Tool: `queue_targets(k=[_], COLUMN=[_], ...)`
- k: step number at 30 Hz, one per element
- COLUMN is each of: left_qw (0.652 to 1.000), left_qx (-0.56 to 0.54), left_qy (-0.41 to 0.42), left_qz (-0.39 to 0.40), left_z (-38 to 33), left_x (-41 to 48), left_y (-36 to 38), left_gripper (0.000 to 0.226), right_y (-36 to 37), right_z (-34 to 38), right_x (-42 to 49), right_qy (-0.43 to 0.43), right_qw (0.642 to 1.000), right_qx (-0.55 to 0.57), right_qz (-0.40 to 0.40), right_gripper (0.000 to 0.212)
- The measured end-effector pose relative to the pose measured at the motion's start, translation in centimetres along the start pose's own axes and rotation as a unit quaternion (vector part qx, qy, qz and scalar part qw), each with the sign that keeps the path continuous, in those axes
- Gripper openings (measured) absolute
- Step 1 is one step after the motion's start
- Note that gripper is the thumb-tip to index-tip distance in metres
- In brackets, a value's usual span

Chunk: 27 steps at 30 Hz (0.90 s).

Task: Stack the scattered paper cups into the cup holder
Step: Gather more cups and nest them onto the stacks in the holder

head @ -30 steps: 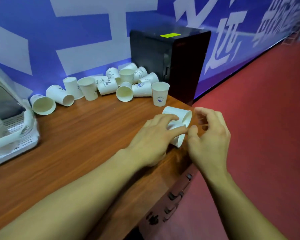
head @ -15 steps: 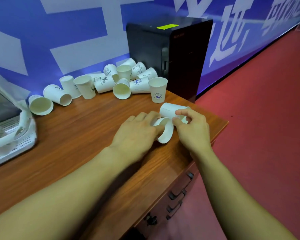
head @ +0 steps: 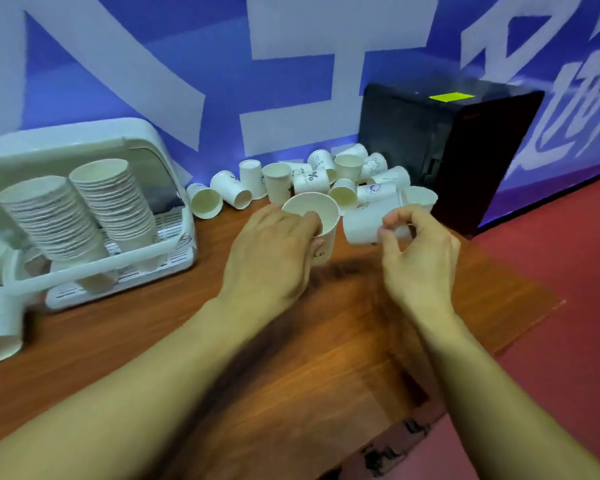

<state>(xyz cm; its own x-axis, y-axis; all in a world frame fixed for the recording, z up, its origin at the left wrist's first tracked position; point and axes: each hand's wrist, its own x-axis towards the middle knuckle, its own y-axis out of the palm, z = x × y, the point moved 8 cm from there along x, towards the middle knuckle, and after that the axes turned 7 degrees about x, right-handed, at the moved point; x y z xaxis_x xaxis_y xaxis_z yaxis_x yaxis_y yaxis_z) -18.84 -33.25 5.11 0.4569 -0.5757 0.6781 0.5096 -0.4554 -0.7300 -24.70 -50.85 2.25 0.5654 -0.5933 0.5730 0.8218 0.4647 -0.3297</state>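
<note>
Two paper cups in hand, centre frame.
Grip: left hand (head: 271, 261) holds upright cup (head: 321, 211); right hand (head: 420, 261) pinches sideways cup (head: 364, 225) beside it. Likely light, crushable: take mid-wall, gently. Behind, loose cups (head: 309, 180); at left, cup holder (head: 49, 143).

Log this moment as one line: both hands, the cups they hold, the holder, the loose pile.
left hand: grips upright cup | right hand: pinches sideways cup | cup holder: stacked cups inside | loose cups: piled by wall
</note>
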Motion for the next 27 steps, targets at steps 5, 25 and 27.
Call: queue_targets(k=[5, 25, 27], left_qw=[0.995, 0.953, 0.949], left_qx=[0.048, 0.132, 0.135], left_qy=[-0.085, -0.225, -0.237], left_qz=[-0.021, -0.156, -0.159], left_z=[7.6, 21.8, 22.6], left_x=[-2.2, -9.5, -9.9], left_y=[-5.5, -15.7, -15.7], left_gripper=[0.020, 0.006, 0.006], right_y=[6.6, 19.4, 19.4], right_z=[8.0, 20.3, 20.5], right_x=[-0.8, -4.3, -4.1], right_qy=[-0.068, -0.228, -0.232], right_qw=[0.992, 0.950, 0.950], right_qx=[0.085, 0.145, 0.148], right_qz=[0.063, 0.155, 0.149], right_gripper=[0.037, 0.049, 0.049])
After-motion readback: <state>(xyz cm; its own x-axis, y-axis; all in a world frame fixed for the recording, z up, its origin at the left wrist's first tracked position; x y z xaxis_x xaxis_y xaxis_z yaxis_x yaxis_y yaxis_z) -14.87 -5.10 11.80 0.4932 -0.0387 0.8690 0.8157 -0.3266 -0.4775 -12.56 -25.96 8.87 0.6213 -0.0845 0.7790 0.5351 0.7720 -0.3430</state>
